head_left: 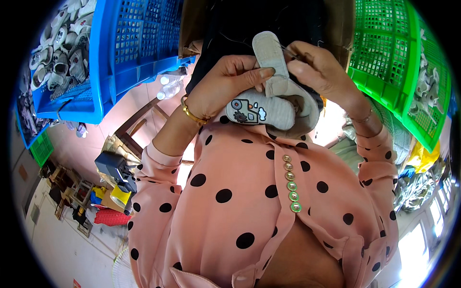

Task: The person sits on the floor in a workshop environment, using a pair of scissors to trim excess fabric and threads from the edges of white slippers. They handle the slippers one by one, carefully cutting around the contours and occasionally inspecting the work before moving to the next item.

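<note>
A small light-grey shoe (273, 114) with a cartoon vehicle on it is held up in front of my chest. Its pale strap flap (270, 52) stands raised away from the body of the shoe. My left hand (230, 79) is closed on the shoe, the thumb pressed against the base of the flap. On the flap's other side, my right hand (319, 69) has its fingers pinched together by the flap's edge. Something thin and dark shows at those fingertips, too small to name. The shoe's opening faces my right hand and is partly hidden.
A blue crate (108, 57) at the left holds many small shoes (60, 57). To the right stand green crates (384, 62) with more pale pieces inside. Clear plastic bottles (170, 86) lie beyond my left forearm. Dark cloth (259, 14) covers my lap.
</note>
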